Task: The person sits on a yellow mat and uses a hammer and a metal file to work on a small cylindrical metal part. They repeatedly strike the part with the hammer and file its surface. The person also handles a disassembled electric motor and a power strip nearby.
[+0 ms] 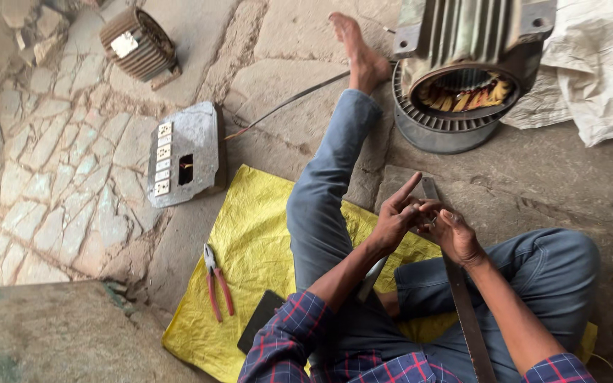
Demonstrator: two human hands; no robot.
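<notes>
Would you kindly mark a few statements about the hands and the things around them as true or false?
1. Both hands, the left hand and the right hand, meet at a long flat metal strip. True.
2. The red-handled pliers lie on bare stone. False: they lie on the yellow sheet.
3. The grey switchboard is left of the outstretched leg. True.
4. The open motor housing lies on the yellow sheet. False: it rests on the stone floor by the bare foot.

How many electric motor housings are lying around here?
2. A large one with copper windings lies at top right, by the bare foot. A smaller ribbed one lies at top left.
</notes>
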